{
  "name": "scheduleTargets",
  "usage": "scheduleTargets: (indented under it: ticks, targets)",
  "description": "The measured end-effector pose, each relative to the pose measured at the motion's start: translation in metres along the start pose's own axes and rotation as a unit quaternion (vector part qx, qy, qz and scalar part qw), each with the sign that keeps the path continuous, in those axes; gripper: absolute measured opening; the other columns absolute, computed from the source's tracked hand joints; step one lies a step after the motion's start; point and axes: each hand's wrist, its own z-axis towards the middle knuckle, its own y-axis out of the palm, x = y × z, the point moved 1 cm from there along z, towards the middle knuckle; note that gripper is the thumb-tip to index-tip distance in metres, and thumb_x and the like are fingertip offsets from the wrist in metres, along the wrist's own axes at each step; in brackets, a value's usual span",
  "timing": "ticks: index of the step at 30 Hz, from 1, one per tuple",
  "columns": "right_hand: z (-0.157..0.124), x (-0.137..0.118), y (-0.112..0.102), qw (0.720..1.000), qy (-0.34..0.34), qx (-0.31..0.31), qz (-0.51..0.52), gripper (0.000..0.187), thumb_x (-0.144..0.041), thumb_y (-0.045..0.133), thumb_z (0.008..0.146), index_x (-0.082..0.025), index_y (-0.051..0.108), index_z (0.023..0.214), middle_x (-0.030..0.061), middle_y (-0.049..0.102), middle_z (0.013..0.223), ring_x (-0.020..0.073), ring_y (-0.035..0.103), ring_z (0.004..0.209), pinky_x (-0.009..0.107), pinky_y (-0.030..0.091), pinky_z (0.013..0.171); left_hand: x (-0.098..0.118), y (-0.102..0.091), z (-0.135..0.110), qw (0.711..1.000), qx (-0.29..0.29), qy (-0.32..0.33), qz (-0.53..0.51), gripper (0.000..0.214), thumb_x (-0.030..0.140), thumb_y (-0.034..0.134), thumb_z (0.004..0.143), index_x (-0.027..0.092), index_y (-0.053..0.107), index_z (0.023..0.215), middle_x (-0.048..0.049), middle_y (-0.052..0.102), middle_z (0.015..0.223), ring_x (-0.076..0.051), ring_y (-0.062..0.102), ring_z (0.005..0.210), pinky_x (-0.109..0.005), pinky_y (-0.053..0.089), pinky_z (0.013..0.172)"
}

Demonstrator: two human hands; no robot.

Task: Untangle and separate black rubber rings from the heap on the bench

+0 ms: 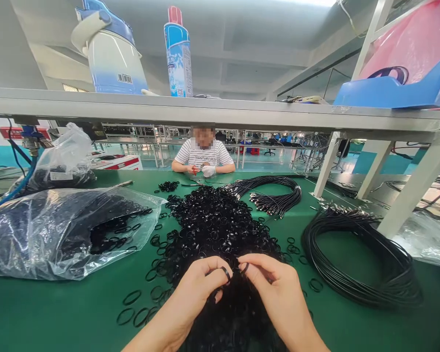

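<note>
Green workbench (77, 313), heaped black rubber rings (212, 225), left hand (201, 293) and right hand (275, 293) each pinching one

The one head-worn camera is looking forward and down from close above the person's left hand (200, 296) and right hand (278, 298), facing across the green workbench (77, 313) towards a shelf (205, 110) that is crossing the view's upper part.

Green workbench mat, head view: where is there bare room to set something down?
Bare green mat lies front left, below the plastic bag, and front right, below the cable coil. Crowded at centre, where the heap of black rubber rings surrounds the left hand and right hand.
</note>
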Motion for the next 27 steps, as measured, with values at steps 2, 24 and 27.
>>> scheduleTargets:
  ticks: [2, 24, 27]
  targets:
    - [0.003, 0.005, -0.002, 0.998, 0.045, 0.017, 0.04, 0.019, -0.029, 0.058, 0.082, -0.022, 0.072, 0.092, 0.0027, 0.072, 0.087, 0.0203, 0.066, 0.078, 0.03, 0.052, 0.073, -0.001, -0.001, 0.001, 1.0, 0.012, -0.005, 0.009, 0.011, 0.024, 0.056, 0.074, 0.018, 0.055, 0.065, 0.0041, 0.046, 0.065, -0.01, 0.04, 0.058, -0.02, 0.032, 0.055]
    - [-0.007, -0.012, 0.011, 0.989, -0.016, -0.125, -0.074, 0.018, -0.017, 0.057, 0.081, -0.028, 0.067, 0.092, -0.0033, 0.069, 0.078, 0.0151, 0.061, 0.073, 0.023, 0.045, 0.065, -0.015, 0.0, 0.003, 0.995, -0.078, -0.021, 0.056, 0.024, 0.029, 0.043, 0.085, 0.02, 0.061, 0.1, 0.0022, 0.055, 0.067, -0.012, 0.048, 0.062, -0.02, 0.034, 0.052]
    - [-0.006, -0.007, 0.012, 0.991, -0.001, -0.126, -0.046, 0.017, -0.017, 0.053, 0.084, -0.026, 0.067, 0.088, -0.0045, 0.068, 0.065, 0.0138, 0.061, 0.064, 0.022, 0.045, 0.065, -0.013, 0.002, 0.003, 0.995, -0.095, -0.018, 0.019, 0.022, 0.022, 0.045, 0.082, 0.016, 0.064, 0.093, 0.0018, 0.053, 0.062, -0.01, 0.045, 0.058, -0.019, 0.033, 0.05]
